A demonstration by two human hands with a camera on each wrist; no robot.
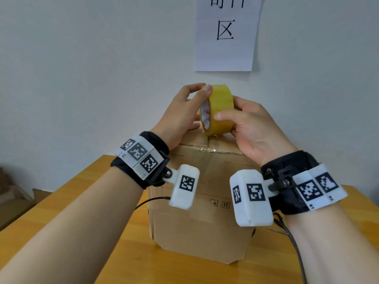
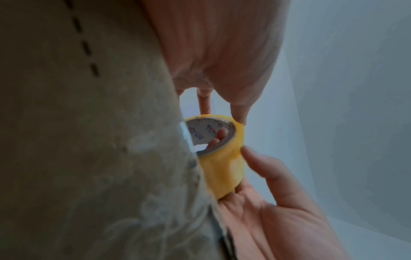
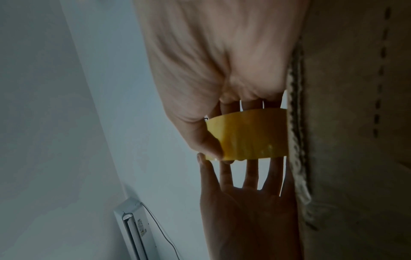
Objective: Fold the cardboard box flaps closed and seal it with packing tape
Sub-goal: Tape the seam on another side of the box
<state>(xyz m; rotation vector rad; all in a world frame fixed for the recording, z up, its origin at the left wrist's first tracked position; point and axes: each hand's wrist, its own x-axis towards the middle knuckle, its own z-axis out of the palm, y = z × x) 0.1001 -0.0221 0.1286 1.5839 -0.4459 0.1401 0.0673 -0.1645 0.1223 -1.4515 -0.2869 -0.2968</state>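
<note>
A brown cardboard box [image 1: 201,222] stands on the wooden table [image 1: 133,267] with its top flaps folded down and clear tape over the seam. A yellow tape roll [image 1: 222,107] stands on edge on the box top near its far side. My right hand [image 1: 250,128] grips it, thumb on the outer band and fingers through the core. My left hand [image 1: 182,109] pinches the roll's top rim between thumb and forefinger. In the left wrist view the roll [image 2: 224,168] sits against the box [image 2: 89,140]. The right wrist view shows the roll [image 3: 249,135] under my right hand [image 3: 211,61], with my left hand [image 3: 240,202] beyond it.
A white paper sign [image 1: 225,33] hangs on the wall just behind the box. Black cables [image 1: 295,242] trail from my wrist cameras over the table. Brown cardboard [image 1: 12,191] lies off the table's left side. A white wall unit [image 3: 138,228] appears in the right wrist view.
</note>
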